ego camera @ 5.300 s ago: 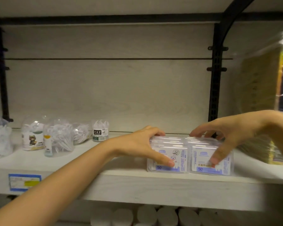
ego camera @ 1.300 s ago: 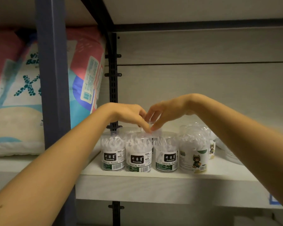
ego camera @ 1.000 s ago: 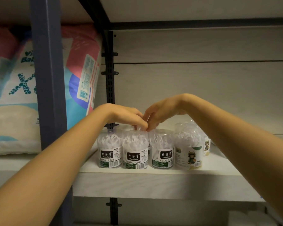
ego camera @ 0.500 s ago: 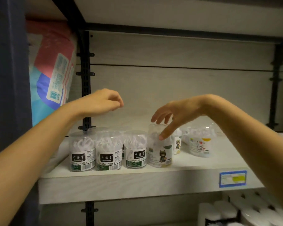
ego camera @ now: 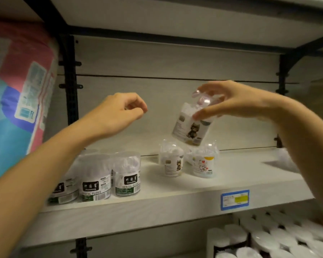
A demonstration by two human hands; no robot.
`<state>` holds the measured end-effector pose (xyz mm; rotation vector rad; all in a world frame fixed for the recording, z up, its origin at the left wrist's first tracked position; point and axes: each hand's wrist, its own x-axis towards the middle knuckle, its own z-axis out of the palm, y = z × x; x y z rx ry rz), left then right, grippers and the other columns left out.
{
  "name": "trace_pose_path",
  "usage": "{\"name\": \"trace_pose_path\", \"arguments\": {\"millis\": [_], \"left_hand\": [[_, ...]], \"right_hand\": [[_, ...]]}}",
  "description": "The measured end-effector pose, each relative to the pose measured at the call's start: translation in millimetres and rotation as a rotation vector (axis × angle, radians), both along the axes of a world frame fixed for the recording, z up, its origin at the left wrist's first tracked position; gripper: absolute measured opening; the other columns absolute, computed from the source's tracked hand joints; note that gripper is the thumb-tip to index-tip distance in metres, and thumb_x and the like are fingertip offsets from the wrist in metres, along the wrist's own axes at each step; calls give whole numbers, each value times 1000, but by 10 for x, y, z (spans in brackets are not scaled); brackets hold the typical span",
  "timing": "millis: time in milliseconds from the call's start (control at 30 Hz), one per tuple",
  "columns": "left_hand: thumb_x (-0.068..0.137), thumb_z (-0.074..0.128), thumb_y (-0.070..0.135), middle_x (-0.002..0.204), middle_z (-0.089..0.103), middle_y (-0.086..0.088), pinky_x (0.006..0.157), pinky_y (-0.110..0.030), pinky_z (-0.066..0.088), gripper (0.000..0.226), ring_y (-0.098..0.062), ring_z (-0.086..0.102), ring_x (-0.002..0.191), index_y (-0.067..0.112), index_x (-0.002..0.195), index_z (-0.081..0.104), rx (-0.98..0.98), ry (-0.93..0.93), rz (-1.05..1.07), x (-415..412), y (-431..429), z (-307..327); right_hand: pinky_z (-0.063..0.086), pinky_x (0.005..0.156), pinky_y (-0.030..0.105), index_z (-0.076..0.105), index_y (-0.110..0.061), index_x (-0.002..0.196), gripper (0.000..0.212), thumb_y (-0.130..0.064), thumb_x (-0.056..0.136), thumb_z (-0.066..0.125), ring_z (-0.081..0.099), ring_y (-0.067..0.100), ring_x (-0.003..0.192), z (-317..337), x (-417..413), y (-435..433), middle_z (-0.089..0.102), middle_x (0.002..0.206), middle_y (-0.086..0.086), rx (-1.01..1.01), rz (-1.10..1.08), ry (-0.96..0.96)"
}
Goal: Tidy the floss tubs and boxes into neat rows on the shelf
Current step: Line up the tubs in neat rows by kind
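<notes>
My right hand (ego camera: 229,103) grips a clear floss tub with a cat label (ego camera: 190,127) by its top, tilted, in the air above the shelf (ego camera: 157,200). My left hand (ego camera: 117,112) hovers to the left with fingers loosely curled, holding nothing. Three black-labelled dental floss tubs (ego camera: 126,174) stand in a row at the shelf's front left. A second cat-label tub (ego camera: 171,161) and a white-cat tub (ego camera: 203,161) stand further back, below the lifted one.
A large pink and blue package (ego camera: 21,94) fills the bay to the left, beyond a black upright (ego camera: 70,81). A blue price tag (ego camera: 235,199) sits on the shelf edge. White rolls (ego camera: 268,239) are stacked on the level below. A clear bag (ego camera: 285,159) lies at the right.
My right hand has taken hold of the cat-label tub and lifted it off the shelf front. My left hand stays raised. The view has shifted right.
</notes>
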<state>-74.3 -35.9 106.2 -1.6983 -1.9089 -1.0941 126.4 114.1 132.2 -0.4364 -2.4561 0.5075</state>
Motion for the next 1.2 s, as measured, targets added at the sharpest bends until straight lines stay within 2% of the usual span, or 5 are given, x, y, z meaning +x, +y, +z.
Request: {"name": "trace_pose_path", "arguments": {"millis": [167, 433, 800, 1067, 1200], "left_hand": [[88, 53, 15, 106, 58, 5, 79, -17, 33, 28, -12, 53, 106, 18, 115, 61, -209, 94, 83, 317, 385, -168], [82, 65, 42, 148, 35, 7, 105, -23, 27, 68, -12, 32, 135, 23, 141, 36, -578, 54, 172, 574, 1035, -363], [72, 58, 65, 126, 56, 3, 102, -32, 28, 75, -19, 47, 117, 19, 130, 46, -521, 209, 284, 734, 1605, -474], [55, 71, 63, 106, 63, 6, 80, -26, 47, 70, -10, 60, 97, 22, 111, 58, -369, -177, 18, 793, 1610, -310], [62, 74, 58, 110, 62, 5, 82, -25, 47, 70, -10, 59, 99, 21, 118, 55, -437, -74, 63, 931, 1747, -331]], "right_hand": [[45, 69, 21, 44, -28, 127, 81, -47, 52, 64, 56, 12, 97, -139, 523, 461, 51, 120, -1, -13, -68, 25], [45, 80, 27, 45, -30, 125, 66, -38, 65, 72, 55, 18, 102, -435, 768, 1245, 52, 119, -2, 27, -71, -97], [47, 88, 29, 48, -30, 125, 65, -41, 68, 75, 57, 15, 100, -615, 574, 1543, 55, 116, -6, 99, -48, -225], [50, 75, 22, 51, -27, 122, 62, -39, 66, 76, 60, 11, 96, -587, 736, 1755, 58, 118, -2, -44, -35, -205], [49, 77, 22, 48, -27, 127, 67, -40, 67, 76, 59, 14, 101, -572, 786, 1809, 55, 123, -2, -51, -34, -266]]}}
